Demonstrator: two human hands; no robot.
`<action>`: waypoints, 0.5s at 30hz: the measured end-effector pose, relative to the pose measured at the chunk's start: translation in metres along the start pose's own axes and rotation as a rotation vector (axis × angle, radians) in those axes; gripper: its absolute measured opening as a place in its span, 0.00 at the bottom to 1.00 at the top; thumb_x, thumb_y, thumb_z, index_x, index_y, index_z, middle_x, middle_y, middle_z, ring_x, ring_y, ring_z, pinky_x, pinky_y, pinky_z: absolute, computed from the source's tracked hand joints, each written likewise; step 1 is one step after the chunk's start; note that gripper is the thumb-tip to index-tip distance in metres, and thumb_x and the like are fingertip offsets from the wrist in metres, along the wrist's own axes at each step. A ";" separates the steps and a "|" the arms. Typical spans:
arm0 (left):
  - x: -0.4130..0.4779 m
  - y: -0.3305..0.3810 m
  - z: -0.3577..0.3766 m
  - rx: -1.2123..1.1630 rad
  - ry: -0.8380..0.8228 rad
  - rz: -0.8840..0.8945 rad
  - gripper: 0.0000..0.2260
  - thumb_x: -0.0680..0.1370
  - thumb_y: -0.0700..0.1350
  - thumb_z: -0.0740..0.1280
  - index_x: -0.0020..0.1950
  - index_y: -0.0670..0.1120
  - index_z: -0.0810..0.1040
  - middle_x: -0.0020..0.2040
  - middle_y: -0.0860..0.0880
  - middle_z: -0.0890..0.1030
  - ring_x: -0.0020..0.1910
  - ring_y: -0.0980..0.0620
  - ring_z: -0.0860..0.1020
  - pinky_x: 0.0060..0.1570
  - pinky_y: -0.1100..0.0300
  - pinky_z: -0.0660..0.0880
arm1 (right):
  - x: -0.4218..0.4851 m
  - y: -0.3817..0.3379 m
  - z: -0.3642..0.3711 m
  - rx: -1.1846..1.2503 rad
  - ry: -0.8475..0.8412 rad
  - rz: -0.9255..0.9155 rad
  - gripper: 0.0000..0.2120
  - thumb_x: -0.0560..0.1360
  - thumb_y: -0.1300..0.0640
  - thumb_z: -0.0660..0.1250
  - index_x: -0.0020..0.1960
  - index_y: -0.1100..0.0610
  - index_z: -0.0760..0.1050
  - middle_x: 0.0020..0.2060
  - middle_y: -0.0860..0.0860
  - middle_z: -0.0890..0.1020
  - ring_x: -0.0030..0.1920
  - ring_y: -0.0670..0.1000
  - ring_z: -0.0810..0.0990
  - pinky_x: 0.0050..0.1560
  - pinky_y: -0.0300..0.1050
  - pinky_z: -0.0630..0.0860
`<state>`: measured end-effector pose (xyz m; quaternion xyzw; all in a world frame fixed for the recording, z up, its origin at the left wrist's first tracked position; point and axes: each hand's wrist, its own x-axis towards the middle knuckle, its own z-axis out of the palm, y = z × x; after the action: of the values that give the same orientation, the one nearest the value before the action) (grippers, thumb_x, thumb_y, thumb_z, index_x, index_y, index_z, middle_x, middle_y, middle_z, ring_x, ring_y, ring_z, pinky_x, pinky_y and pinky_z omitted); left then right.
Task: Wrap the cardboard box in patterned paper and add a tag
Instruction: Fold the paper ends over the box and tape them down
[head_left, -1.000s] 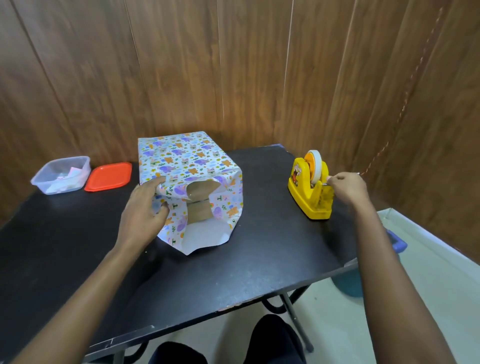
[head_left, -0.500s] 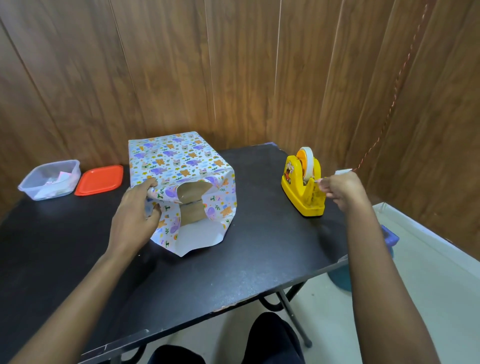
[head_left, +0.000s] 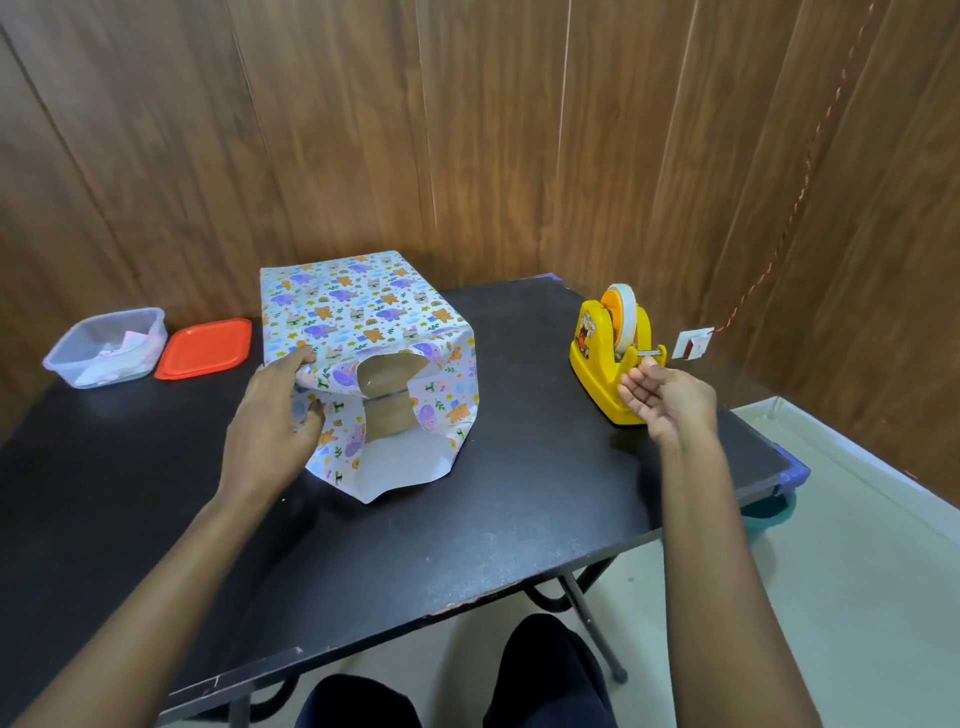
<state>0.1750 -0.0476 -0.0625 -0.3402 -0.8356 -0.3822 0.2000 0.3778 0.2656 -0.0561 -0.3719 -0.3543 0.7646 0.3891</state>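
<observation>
Head view, looking down over a black table (head_left: 467, 545): the cardboard box (head_left: 387, 402) sits near the table's middle, its top and sides already covered in patterned paper (head_left: 358, 312), with bare brown cardboard showing only through the gap at the near end, where the paper flaps hang loose and one white-backed flap lies on the tabletop toward 6 o'clock. The left hand (head_left: 272, 415) reaches in from 7 o'clock with the forearm angled up across the table; its fingers and thumb are closed on the left flap at the box's near corner, pressing the paper inward. The right hand (head_left: 670, 400) comes in from 5 o'clock, wrist raised, palm turned left, fingers loosely curled with the tips drawn together just in front of the yellow tape dispenser (head_left: 613, 353) (whether a strip of tape is pinched there, I cannot tell). Off at 9 o'clock stand a clear plastic tub (head_left: 106, 345) and, just beside it, an orange lid (head_left: 205, 348).
</observation>
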 end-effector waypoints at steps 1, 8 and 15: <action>0.000 -0.001 0.000 0.000 0.002 0.002 0.25 0.72 0.35 0.66 0.68 0.47 0.69 0.66 0.49 0.72 0.66 0.51 0.67 0.53 0.57 0.65 | -0.001 0.001 0.002 0.039 0.005 0.013 0.10 0.79 0.64 0.61 0.39 0.61 0.71 0.24 0.53 0.79 0.32 0.50 0.79 0.25 0.37 0.78; 0.000 -0.007 0.003 0.036 0.014 0.044 0.30 0.72 0.36 0.69 0.72 0.45 0.64 0.69 0.49 0.69 0.69 0.49 0.65 0.59 0.51 0.69 | -0.003 0.007 0.011 0.191 0.006 0.013 0.10 0.79 0.66 0.58 0.39 0.64 0.69 0.35 0.57 0.74 0.31 0.52 0.80 0.46 0.49 0.80; 0.002 -0.020 0.019 0.276 0.082 0.241 0.44 0.63 0.42 0.80 0.71 0.37 0.59 0.65 0.36 0.69 0.64 0.43 0.63 0.62 0.35 0.66 | -0.010 0.001 0.019 0.235 0.062 0.028 0.11 0.80 0.68 0.56 0.38 0.65 0.67 0.35 0.57 0.73 0.35 0.52 0.78 0.46 0.52 0.80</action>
<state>0.1582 -0.0419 -0.0833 -0.3915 -0.8243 -0.2509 0.3230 0.3655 0.2516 -0.0450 -0.3524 -0.2448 0.7943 0.4301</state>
